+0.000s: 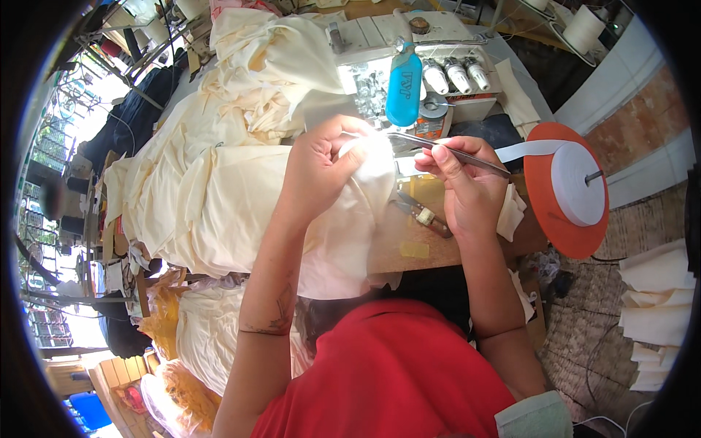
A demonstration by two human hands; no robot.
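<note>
The left hand (320,166) is closed, thumb against curled fingers, on a fold of the large cream-coloured, softly draped fabric (219,201); strong glare obscures the exact fingertip contact. The fabric extends beneath this hand, spreads to its left and rises in a loose heap beyond it. The right hand (467,186) grips a pair of long, slim, dark metal tweezers (476,161) between thumb and fingers, with the tip directed leftward to the bright area beside the left hand's fingers. Directly beyond the gap between the hands is an oblong bright blue piece (404,91), in front of a white sewing machine (447,28). To the right of the right hand, a flat white roll of narrow tape (575,186) sits against a round orange disc (546,212); its free strip runs toward that hand. Just left of the right wrist, a small brown-and-metal hand tool (426,217) lies on the brown worktable (391,247).
</note>
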